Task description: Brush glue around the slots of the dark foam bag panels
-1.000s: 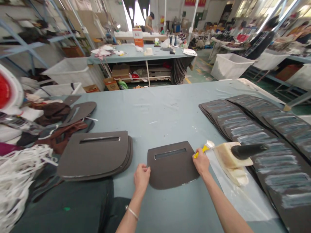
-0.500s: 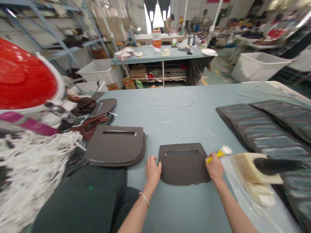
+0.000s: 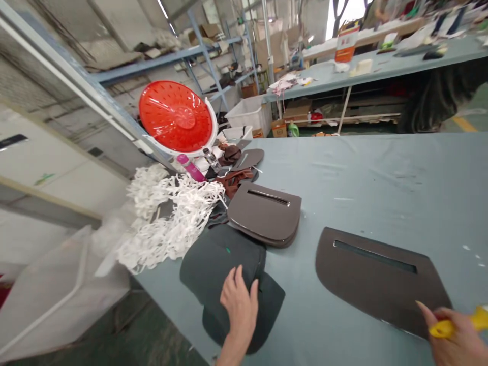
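My left hand point(image 3: 241, 300) is on the dark green-black curved pieces point(image 3: 217, 254), its fingers and thumb apart with nothing between them. At the lower right, my right hand point(image 3: 459, 335) grips a brush by its yellow handle point(image 3: 444, 329); the bristle end is out of view. Beside that hand, a dark brown panel point(image 3: 375, 284) with a rounded edge and a long slot lies flat on the blue-grey table point(image 3: 362, 173). Similar slotted panels point(image 3: 265, 216) are stacked just beyond the dark pieces.
White stringy strips point(image 3: 171, 223) heap along the table's left edge. Behind them are a pink can point(image 3: 190, 168), a small bottle point(image 3: 211, 160), brown scraps point(image 3: 234, 180) and a tilted red basket point(image 3: 177, 117). A second table point(image 3: 328, 76) stands farther back.
The view has swung left. My left hand has moved from beside the single slotted panel to the dark pieces. My right hand still holds the brush by that panel.
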Tool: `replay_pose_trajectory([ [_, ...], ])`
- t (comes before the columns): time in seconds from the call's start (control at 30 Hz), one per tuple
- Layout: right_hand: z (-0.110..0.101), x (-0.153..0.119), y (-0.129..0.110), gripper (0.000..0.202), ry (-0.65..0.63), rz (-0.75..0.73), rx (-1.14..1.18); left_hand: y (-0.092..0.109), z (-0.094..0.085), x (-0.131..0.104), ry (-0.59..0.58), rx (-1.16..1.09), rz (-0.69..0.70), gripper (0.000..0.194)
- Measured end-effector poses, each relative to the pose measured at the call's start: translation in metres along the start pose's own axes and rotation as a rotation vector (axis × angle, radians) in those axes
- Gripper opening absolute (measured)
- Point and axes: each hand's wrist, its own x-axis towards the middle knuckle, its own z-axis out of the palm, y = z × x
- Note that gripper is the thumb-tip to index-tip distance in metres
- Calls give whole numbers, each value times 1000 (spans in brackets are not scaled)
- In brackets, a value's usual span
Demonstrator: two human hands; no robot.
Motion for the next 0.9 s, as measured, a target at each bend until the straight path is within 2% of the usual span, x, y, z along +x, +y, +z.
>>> replay_pose_trajectory([
  [0.07,3,-24,-40,44,133,-80,-45,-40,-10,7,-163,-84,-16,22],
  [0.1,6,-38,-62,45,159,-130,-40,-52,-13,9,-232,-139,-30,20],
  [0.13,11,-54,-86,46,139,-186,-12,-57,-15,10,-294,-205,-38,20],
  [0.17,15,-70,-110,45,64,-252,35,-56,-16,9,-336,-277,-55,20],
  [0.23,25,-103,-156,39,-130,-387,247,-41,-17,3,-386,-431,-113,20],
  [0.3,33,-132,-193,33,-319,-506,496,-15,-16,-6,-490,-608,-168,22],
  [0.37,35,-150,-217,23,-421,-528,677,8,-17,-14,-633,-762,-184,26],
  [0.4,33,-156,-224,15,-437,-506,732,16,-18,-17,-666,-805,-162,29],
  [0.43,30,-159,-227,7,-442,-480,770,21,-21,-18,-666,-818,-114,33],
  [0.5,20,-161,-224,8,-455,-472,805,21,-27,-15,-587,-752,38,53],
  [0.53,13,-160,-219,11,-480,-496,803,19,-28,-10,-615,-698,141,65],
  [0.57,6,-158,-212,13,-507,-524,794,15,-26,-4,-702,-631,234,70],
  [0.63,-5,-151,-197,16,-538,-543,768,8,-14,9,-860,-462,394,67],
  [0.73,-19,-137,-168,12,-482,-396,722,7,14,17,-993,-281,510,56],
  [0.83,-32,-120,-128,8,-338,-168,635,21,31,12,-1136,-254,520,47],
  [0.9,-39,-106,-97,9,-226,-44,552,39,37,11,-1245,-309,529,36],
])
